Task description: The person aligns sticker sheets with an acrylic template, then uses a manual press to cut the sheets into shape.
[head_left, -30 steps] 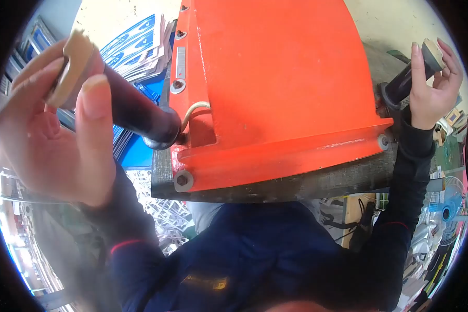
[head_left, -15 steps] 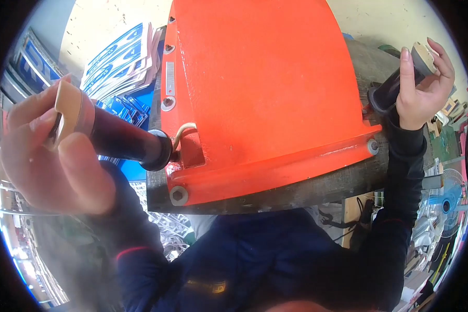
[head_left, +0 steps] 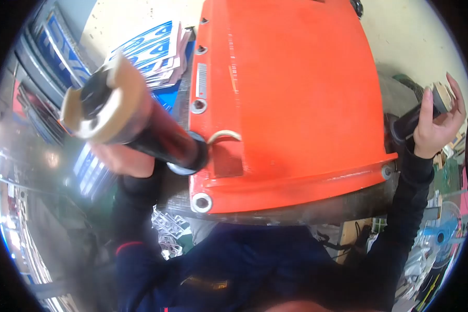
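A large orange-red panel (head_left: 307, 99) with bolts along its edges lies in front of me. From its left side a black cylinder (head_left: 169, 140) with a beige notched end (head_left: 132, 104) points toward the camera. My left hand (head_left: 122, 158) is blurred beneath this cylinder, its fingers mostly hidden behind the beige end; whether it grips anything cannot be told. At the panel's right side my right hand (head_left: 437, 125) has its thumb and fingers around the beige end (head_left: 442, 96) of a second black cylinder (head_left: 406, 122).
Blue-and-white printed sheets (head_left: 158, 52) are stacked behind the left cylinder. Blue-and-white plates (head_left: 62, 47) lean at the far left. A blue fan (head_left: 441, 236) stands at the lower right. Metal pieces (head_left: 169, 231) lie below the dark table edge (head_left: 281, 213).
My left hand has left the left cylinder's beige end and moved right, beneath the cylinder. The view has shifted, so the panel appears farther right. My right hand remains at the right cylinder.
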A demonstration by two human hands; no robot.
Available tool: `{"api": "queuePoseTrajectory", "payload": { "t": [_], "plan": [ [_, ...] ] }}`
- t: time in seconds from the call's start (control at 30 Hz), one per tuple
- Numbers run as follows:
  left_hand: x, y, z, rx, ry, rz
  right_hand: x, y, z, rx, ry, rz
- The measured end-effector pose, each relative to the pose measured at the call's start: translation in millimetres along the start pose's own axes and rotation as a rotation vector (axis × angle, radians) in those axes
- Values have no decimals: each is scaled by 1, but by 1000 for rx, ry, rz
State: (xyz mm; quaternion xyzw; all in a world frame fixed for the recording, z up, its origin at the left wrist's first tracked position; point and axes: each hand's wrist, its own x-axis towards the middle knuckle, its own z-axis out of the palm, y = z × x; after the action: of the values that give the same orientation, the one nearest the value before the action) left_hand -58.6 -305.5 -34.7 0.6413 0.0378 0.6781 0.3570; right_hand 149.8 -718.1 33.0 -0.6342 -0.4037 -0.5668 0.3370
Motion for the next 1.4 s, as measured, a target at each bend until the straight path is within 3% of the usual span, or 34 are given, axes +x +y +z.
{"api": "queuePoseTrajectory", "payload": {
  "t": [0.1, 0.13, 0.17, 0.23, 0.3, 0.33, 0.37, 0.43, 0.47, 0.53, 0.57, 0.6, 0.63, 0.7, 0.77, 0.8, 0.83, 0.9, 0.93, 0.97, 1.0, 1.1, 1.17, 1.23, 1.4],
  "plan": [
    [-24, -11, 1, -41, -176, -152, -1, 19, -9, -78, -14, 60],
    [-39, -52, -26, -541, -405, -193, 0, 27, -13, -119, -13, 22],
    [-37, -46, -25, -536, -398, -189, 0, 37, -16, -111, -11, 18],
    [-33, -25, -14, -434, -599, -136, -2, 60, -23, -116, -6, 71],
    [-40, -11, -20, -368, -616, -240, -7, 85, -32, -154, -21, 108],
    [-33, -11, -14, -469, -638, -145, -8, 95, -35, -194, -36, 147],
    [-30, 1, -8, -181, -591, -111, -7, 101, -38, -198, -40, 149],
    [-41, 26, 14, -174, -373, -332, -3, 114, -41, -657, -59, 95],
    [-39, 21, 3, -177, -378, -339, -1, 131, -47, -726, -60, -15],
    [-28, 6, -24, -168, -725, -379, 5, 120, -47, -807, -69, -93],
    [-28, 8, -20, -173, -727, -378, 8, 112, -44, -879, -73, -175],
    [-27, 16, -11, -166, -644, -401, 5, 102, -41, -672, -93, -109],
    [-27, 21, -7, -156, -560, -425, 5, 82, -37, -672, -97, -109],
    [-29, 11, -19, -64, -589, -504, 3, 34, -27, 193, -173, 456],
    [-26, -4, -33, -187, -839, -503, 4, 5, -22, 264, -192, 489],
    [-18, -8, -41, -137, -1013, -642, 4, -7, -20, 538, -162, 612],
    [-19, 0, -32, -142, -1024, -642, 5, -18, -19, 814, -125, 731],
    [-23, 24, -9, 65, -923, -198, 9, -20, -23, 657, -214, 748],
    [-19, 28, -13, -30, -1047, -431, 8, -10, -25, 810, -271, 787],
    [-22, 23, -16, -33, -1051, -430, 7, -5, -26, 967, -326, 821],
    [-28, 15, -20, -16, -1121, -342, 8, -13, -20, 941, -158, 917],
    [-34, 14, -22, 96, -1257, -224, -6, 56, -32, 732, -172, 1025],
    [-38, 14, -21, 269, -1386, -139, -5, 76, -31, 752, -117, 1023],
    [-42, 12, -19, 291, -1396, -156, -7, 98, -28, 765, -57, 1025],
    [-45, 22, -16, 474, -1427, -79, -13, 163, -22, 458, 134, 1040]
  ]
}}
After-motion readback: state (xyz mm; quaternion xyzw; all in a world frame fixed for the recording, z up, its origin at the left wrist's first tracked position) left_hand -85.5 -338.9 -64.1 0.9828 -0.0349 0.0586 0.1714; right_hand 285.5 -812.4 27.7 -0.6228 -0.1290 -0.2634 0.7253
